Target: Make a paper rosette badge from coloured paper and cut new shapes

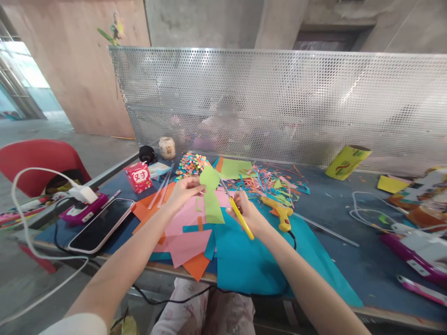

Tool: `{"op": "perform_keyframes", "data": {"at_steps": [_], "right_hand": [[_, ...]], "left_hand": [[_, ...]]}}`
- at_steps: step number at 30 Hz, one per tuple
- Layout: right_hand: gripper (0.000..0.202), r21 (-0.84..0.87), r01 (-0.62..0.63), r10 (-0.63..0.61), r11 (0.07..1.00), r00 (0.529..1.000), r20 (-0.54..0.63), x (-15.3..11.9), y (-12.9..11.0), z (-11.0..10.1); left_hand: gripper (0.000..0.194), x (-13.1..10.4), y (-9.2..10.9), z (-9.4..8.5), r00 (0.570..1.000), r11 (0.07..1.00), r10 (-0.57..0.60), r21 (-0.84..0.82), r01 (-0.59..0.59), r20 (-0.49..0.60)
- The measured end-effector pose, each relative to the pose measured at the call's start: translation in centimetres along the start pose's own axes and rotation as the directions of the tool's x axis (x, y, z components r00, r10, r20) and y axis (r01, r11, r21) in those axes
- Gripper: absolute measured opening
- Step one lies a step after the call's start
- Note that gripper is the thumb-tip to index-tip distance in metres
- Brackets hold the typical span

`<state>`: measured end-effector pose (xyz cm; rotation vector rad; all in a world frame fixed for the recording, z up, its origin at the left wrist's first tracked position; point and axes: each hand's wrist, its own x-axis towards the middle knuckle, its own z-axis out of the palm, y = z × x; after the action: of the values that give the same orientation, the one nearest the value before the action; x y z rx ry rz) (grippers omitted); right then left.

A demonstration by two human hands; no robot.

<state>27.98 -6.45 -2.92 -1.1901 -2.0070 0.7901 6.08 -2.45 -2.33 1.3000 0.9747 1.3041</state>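
My left hand (187, 188) pinches the edge of a light green sheet of paper (209, 178) whose upper part has a rounded outline. Below it, a green part (212, 209) spreads downward; whether it is the same piece I cannot tell. My right hand (244, 211) grips yellow-handled scissors (240, 218), their blades at the right edge of the green paper. Under both hands lie pink paper (190, 244), orange paper (197, 267) and a large blue sheet (247, 260). Just right of my right hand rests a yellow glue gun (279, 211).
Paper shreds (268, 181) and a multicoloured paper-strip bundle (191, 164) lie behind. A phone (101, 225), red box (138, 177) and purple power strip (84, 209) sit left. Rightward are a yellow-green roll (347, 162) and another power strip (415, 258). A perforated metal screen (279, 102) borders the table.
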Motion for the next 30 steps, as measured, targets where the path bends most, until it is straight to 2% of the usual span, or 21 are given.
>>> {"op": "perform_keyframes", "data": {"at_steps": [7, 15, 24, 30], "right_hand": [[0.035, 0.002, -0.034, 0.034, 0.999, 0.999, 0.019, 0.1, 0.0, -0.1], [0.034, -0.041, -0.053, 0.054, 0.998, 0.998, 0.024, 0.4, 0.6, 0.2], [0.036, 0.003, -0.027, 0.027, 1.000, 1.000, 0.005, 0.4, 1.1, 0.3], [0.032, -0.030, -0.037, 0.037, 0.999, 0.999, -0.015, 0.8, 2.1, 0.6]], "left_hand": [[0.038, 0.2, -0.2, -0.1, 1.000, 1.000, -0.025, -0.014, 0.026, 0.004], [0.034, 0.9, -0.7, -0.9, 0.995, 0.998, 0.043, -0.052, -0.048, -0.094], [0.033, 0.4, -0.5, -0.1, 1.000, 0.999, -0.018, -0.028, 0.018, -0.013], [0.034, 0.5, -0.3, -0.3, 0.999, 0.998, -0.037, -0.054, 0.035, -0.028]]}}
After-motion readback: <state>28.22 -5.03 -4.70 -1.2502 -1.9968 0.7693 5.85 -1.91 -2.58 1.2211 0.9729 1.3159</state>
